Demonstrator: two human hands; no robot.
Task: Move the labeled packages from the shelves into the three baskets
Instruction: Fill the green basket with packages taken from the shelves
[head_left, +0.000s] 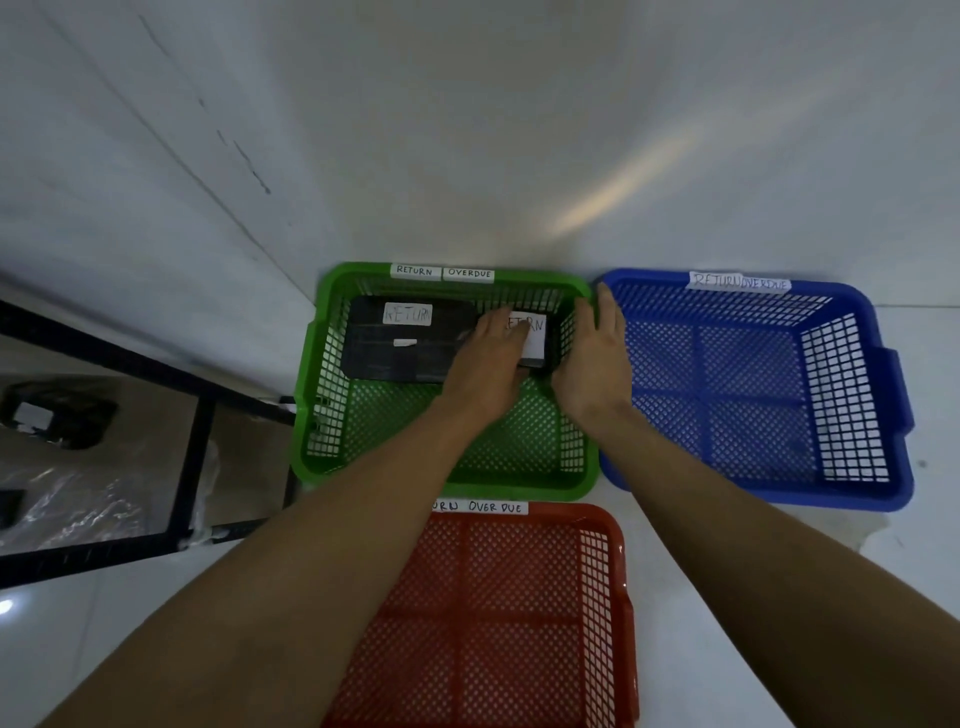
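Observation:
The green basket on the floor holds two black packages with white RETURN labels. One package lies at the basket's back left. The second package lies at the back right, and my left hand rests on it with fingers laid flat over its label. My right hand is at the basket's right wall beside that package, fingers straight. A blue basket stands to the right and a red basket in front; both show bare mesh bottoms.
A black-framed shelf stands at the left, with a black labeled package and clear plastic wrap on its lower levels. White walls close in behind the baskets. White floor surrounds them.

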